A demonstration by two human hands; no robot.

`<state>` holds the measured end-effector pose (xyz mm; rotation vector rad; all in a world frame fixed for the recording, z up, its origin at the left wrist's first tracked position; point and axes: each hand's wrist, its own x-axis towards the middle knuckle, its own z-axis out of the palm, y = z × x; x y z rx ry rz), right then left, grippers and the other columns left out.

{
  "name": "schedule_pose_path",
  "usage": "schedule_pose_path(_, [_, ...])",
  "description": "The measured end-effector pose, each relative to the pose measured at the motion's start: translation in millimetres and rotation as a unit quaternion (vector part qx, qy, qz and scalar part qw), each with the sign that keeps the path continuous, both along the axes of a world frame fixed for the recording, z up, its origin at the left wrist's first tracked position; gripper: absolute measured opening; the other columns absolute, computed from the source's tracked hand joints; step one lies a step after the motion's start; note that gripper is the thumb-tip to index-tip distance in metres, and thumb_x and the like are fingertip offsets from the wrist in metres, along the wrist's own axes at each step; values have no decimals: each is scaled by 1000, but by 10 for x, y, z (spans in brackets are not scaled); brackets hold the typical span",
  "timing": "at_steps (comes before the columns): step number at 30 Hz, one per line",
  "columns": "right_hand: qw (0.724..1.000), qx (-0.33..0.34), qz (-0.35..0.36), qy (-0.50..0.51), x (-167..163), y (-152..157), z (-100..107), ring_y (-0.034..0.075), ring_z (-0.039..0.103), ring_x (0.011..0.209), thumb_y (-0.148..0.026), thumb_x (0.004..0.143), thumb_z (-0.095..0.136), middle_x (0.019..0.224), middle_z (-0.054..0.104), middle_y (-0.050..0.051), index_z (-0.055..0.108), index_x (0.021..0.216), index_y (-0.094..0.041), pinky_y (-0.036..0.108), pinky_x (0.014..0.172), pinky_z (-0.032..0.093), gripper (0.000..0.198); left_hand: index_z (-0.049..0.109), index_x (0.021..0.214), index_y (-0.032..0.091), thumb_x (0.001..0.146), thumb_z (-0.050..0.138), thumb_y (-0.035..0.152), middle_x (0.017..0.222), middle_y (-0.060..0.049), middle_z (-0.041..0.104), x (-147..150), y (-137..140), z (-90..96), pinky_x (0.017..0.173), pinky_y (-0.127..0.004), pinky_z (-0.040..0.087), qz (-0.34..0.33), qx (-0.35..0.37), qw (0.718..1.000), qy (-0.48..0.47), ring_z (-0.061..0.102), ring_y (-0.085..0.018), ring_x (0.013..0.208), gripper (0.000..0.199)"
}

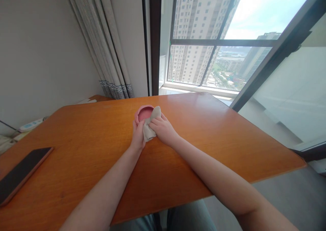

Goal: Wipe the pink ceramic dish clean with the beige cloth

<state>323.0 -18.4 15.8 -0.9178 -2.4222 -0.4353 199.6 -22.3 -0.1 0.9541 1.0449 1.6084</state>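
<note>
A small pink bowl point(145, 113) is tilted so that its hollow faces me, above the middle of the wooden table point(102, 139). Its near left rim is in the grip of my left hand point(138, 135), closed with the thumb on top. A pale grey cloth point(149, 129) hangs over the bowl's right side, bunched between both hands. My right hand point(163, 128) is closed on the cloth and presses it against the rim. The fingers behind the bowl are hidden, and whether the bowl touches the table I cannot tell.
A flat dark slab with a reddish-brown edge point(24, 170) lies at the table's left. Beyond the left edge is a white power strip point(32, 125). Curtains point(102, 44) hang behind the table, beside a large window point(198, 63). My knees point(191, 217) are under the front edge.
</note>
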Motion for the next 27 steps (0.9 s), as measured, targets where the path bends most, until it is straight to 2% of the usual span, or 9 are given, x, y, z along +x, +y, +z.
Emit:
schedule_pose_path(3, [1000, -6, 15, -19, 95, 57, 33, 18, 47, 83, -19, 93, 43, 79, 58, 3, 61, 80, -20, 43, 108, 25, 22, 44, 119, 22, 77, 54, 26, 104, -4, 60, -31, 11, 1, 81, -29, 50, 4, 3, 1000, -17, 59, -16, 93, 43])
schedule_pose_path(7, [999, -9, 30, -15, 226, 90, 68, 18, 47, 82, -21, 93, 44, 76, 57, 2, 61, 77, -21, 41, 107, 25, 23, 51, 107, 20, 75, 58, 31, 97, -2, 58, -93, 48, -20, 83, -29, 47, 9, 40, 992, 118, 57, -16, 91, 34])
schedule_pose_path(12, [999, -26, 19, -13, 232, 117, -17, 18, 48, 85, -21, 95, 42, 79, 57, 2, 61, 79, -21, 41, 104, 27, 25, 53, 106, 19, 75, 58, 29, 99, -3, 60, -230, 42, 72, 87, -33, 45, 28, 76, 955, 284, 57, -19, 92, 33])
schedule_pose_path(14, [999, -37, 0, -20, 195, 124, -79, 19, 48, 88, -20, 93, 44, 82, 58, 4, 63, 81, -20, 39, 99, 32, 22, 53, 106, 19, 74, 59, 27, 103, -5, 60, -239, 21, 79, 91, -35, 44, 30, 87, 944, 316, 57, -21, 97, 34])
schedule_pose_path(16, [999, -47, -10, -24, 153, 120, -129, 20, 48, 91, -19, 92, 47, 86, 59, 5, 64, 85, -19, 36, 92, 37, 18, 50, 112, 20, 73, 61, 28, 113, -7, 58, -199, 8, 32, 96, -36, 41, 46, 93, 950, 296, 55, -22, 106, 42])
schedule_pose_path(20, [997, -72, -10, -9, 85, 85, -157, 21, 46, 91, -18, 90, 48, 92, 59, 8, 64, 96, -17, 34, 82, 40, 17, 34, 124, 22, 74, 63, 34, 124, -9, 52, -84, 23, -123, 99, -35, 40, 63, 75, 980, 172, 52, -20, 115, 59])
schedule_pose_path(23, [997, -82, 7, -4, 69, 68, -143, 21, 47, 90, -17, 90, 50, 92, 59, 7, 65, 91, -17, 33, 82, 39, 15, 39, 118, 22, 78, 59, 37, 120, -8, 54, -88, 41, -142, 97, -33, 42, 65, 39, 986, 149, 54, -19, 112, 47])
schedule_pose_path(27, [997, -76, 23, -15, 98, 71, -123, 20, 48, 91, -19, 91, 49, 92, 59, 7, 65, 89, -18, 34, 84, 39, 16, 43, 108, 22, 77, 55, 29, 113, -7, 57, -179, 47, -33, 98, -33, 40, 66, 29, 978, 195, 55, -19, 108, 34])
